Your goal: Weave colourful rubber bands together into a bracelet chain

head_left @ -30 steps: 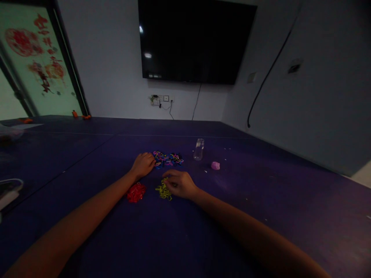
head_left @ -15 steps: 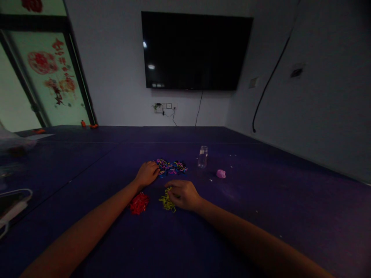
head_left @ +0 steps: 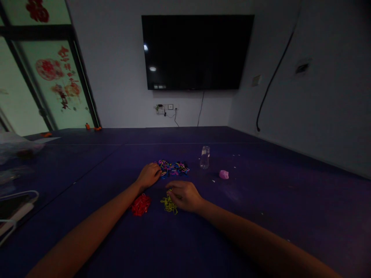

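My left hand (head_left: 150, 174) rests at the left end of a pile of mixed-colour bands (head_left: 175, 168), its fingers curled down at the pile's edge; what they hold, if anything, is too small to tell. My right hand (head_left: 186, 195) is bent over the right side of a yellow-green pile of bands (head_left: 169, 204), with thumb and fingertips close together at its upper edge. A red pile (head_left: 141, 204) lies below my left wrist. A clear bottle (head_left: 204, 158) stands upright beyond my right hand, and a pink lump (head_left: 223, 174) sits to its right.
All of this lies on a dark purple surface (head_left: 185, 243). At the left edge are a plastic bag (head_left: 17, 148) and a dark device with a white cable (head_left: 17, 208). Small orange items (head_left: 97, 128) are at the far left edge. A television (head_left: 197, 52) hangs on the wall.
The whole view has shifted slightly, so things appear a little further right and lower. Both hands stay at the same piles.
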The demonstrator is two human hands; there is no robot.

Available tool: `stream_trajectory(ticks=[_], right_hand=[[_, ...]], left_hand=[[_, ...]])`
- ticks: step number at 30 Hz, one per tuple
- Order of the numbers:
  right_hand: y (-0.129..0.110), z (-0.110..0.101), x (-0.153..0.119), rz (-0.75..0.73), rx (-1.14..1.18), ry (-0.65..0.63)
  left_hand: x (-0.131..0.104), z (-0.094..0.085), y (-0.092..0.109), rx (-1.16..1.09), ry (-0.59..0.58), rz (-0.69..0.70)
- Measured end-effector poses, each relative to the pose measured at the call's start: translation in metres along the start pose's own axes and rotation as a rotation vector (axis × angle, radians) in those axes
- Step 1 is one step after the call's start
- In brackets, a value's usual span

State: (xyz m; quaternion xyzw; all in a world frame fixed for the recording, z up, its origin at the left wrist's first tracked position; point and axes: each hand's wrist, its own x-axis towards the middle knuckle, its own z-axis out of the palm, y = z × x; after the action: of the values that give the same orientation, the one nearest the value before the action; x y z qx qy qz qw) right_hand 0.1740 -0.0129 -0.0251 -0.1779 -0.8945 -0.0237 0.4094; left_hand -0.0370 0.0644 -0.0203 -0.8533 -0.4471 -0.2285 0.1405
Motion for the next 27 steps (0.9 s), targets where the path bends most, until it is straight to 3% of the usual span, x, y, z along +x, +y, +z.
stream_trajectory(ticks=[27], right_hand=[[0.0031,0.0043,-0.0026,-0.067,-0.128,-0.023]], left_hand=[[0.0021,-0.0026,0.0018,-0.064,-0.029,0.017]])
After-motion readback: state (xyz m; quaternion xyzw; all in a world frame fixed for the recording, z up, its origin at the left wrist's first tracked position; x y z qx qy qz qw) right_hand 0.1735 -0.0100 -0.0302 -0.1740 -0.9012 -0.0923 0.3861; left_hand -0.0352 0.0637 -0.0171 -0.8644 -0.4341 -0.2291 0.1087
